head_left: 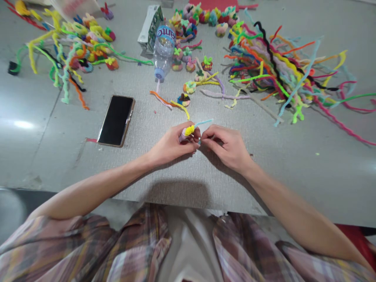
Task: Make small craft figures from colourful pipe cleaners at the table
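My left hand [173, 145] is closed around a small pipe-cleaner figure [187, 132], lilac with a yellow twisted part on top. From the figure a light-blue pipe cleaner [205, 122] sticks out to the right. My right hand [227, 147] pinches at a light-blue bit right beside the left fingertips; the fingers hide most of it. Just beyond the hands lie a small blue, brown and pink pipe-cleaner piece [183, 100], a yellow pipe cleaner [182, 108] and an orange pipe cleaner [161, 98].
A phone [116, 120] lies left of my hands. Farther back, a plastic bottle [164, 51] lies by a carton [150, 28]. A big heap of loose pipe cleaners [273, 66] spreads at the right. Finished pieces and strands [79, 47] are piled at the left.
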{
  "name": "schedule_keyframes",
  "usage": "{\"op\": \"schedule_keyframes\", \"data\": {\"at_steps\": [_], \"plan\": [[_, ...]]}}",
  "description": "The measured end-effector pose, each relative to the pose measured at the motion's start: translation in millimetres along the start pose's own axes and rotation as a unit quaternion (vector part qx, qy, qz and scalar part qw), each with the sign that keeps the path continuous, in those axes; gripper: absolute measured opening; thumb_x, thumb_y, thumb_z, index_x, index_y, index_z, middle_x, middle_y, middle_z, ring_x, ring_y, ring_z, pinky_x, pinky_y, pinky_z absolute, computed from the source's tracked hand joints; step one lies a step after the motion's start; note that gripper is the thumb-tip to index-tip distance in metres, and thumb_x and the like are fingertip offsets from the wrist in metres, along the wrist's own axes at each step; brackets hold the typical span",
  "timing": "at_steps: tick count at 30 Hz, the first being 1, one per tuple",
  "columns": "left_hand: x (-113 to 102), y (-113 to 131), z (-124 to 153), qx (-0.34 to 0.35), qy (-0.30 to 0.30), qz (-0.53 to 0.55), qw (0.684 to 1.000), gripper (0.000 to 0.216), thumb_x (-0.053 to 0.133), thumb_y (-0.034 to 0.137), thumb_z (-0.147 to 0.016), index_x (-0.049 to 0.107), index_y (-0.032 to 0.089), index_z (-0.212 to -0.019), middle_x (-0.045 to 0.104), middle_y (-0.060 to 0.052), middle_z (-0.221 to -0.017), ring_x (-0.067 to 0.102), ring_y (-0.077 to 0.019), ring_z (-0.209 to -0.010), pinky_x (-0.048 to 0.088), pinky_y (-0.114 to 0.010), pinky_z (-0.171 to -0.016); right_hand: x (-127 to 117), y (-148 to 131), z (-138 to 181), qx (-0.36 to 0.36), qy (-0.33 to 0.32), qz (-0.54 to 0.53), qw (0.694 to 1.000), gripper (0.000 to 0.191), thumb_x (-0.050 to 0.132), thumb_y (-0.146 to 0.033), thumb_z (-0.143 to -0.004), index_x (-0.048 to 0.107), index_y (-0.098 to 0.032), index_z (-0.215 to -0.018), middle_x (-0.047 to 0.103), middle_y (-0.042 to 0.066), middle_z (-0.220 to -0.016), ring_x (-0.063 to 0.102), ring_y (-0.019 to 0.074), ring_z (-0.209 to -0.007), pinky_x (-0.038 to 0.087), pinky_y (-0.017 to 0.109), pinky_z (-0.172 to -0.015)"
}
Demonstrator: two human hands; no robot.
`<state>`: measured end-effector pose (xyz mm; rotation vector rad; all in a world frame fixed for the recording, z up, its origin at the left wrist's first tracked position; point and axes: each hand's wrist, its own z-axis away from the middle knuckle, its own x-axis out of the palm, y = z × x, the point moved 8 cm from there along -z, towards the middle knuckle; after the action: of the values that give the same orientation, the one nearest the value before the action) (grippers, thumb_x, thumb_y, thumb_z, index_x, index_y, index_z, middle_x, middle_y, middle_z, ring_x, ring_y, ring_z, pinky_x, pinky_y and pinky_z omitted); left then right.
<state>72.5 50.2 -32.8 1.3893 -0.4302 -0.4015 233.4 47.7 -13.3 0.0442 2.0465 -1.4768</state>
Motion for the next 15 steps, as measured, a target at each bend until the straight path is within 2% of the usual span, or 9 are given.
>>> {"op": "schedule_keyframes", "data": {"at_steps": [3, 6, 11, 15], "plan": [[-0.7, -0.2, -0.2, 0.006, 0.004, -0.007, 1.000, 0.020, 0.082, 0.021, -0.093, 0.067, 0.019, -0.104, 0.067, 0.000, -0.093, 0.067, -0.0101, -0.078, 0.058, -0.025, -0.074, -0.7, 0.4, 0.8, 0.014, 0.005, 0.007, 1.000, 0.016, 0.067, -0.032, -0.111, 0.073, -0.025, -0.098, 0.077, 0.003, -0.095, 0.067, 0.0207, -0.084, 0.049, 0.037, -0.080], [0.6, -2.6, 0.2, -0.010, 0.009, 0.025, 1.000, 0.027, 0.086, 0.027, -0.093, 0.064, 0.019, -0.107, 0.069, 0.001, -0.092, 0.071, -0.0108, -0.076, 0.062, -0.027, -0.075, -2.0, 0.7, 1.6, 0.024, 0.023, 0.002, 0.999, 0.014, 0.067, -0.032, -0.110, 0.073, -0.025, -0.099, 0.077, 0.004, -0.096, 0.068, 0.0211, -0.085, 0.051, 0.037, -0.080], [4.8, -3.2, 2.9, -0.023, 0.028, 0.111, 0.993, 0.057, 0.093, 0.043, -0.094, 0.053, 0.026, -0.131, 0.074, 0.000, -0.108, 0.081, -0.0148, -0.082, 0.067, -0.027, -0.073, -7.5, 4.1, 3.6, 0.044, 0.068, -0.005, 0.997, 0.014, 0.068, -0.033, -0.110, 0.074, -0.026, -0.100, 0.076, 0.004, -0.097, 0.068, 0.0217, -0.086, 0.054, 0.037, -0.079], [1.6, -2.9, 6.9, -0.009, 0.061, 0.140, 0.988, 0.059, 0.072, 0.070, -0.106, 0.049, 0.029, -0.141, 0.076, -0.003, -0.109, 0.081, -0.0162, -0.083, 0.066, -0.025, -0.068, -8.5, 4.5, 4.6, 0.041, 0.077, 0.011, 0.996, 0.016, 0.067, -0.035, -0.112, 0.074, -0.025, -0.100, 0.075, 0.004, -0.097, 0.068, 0.0217, -0.087, 0.053, 0.037, -0.079]]}}
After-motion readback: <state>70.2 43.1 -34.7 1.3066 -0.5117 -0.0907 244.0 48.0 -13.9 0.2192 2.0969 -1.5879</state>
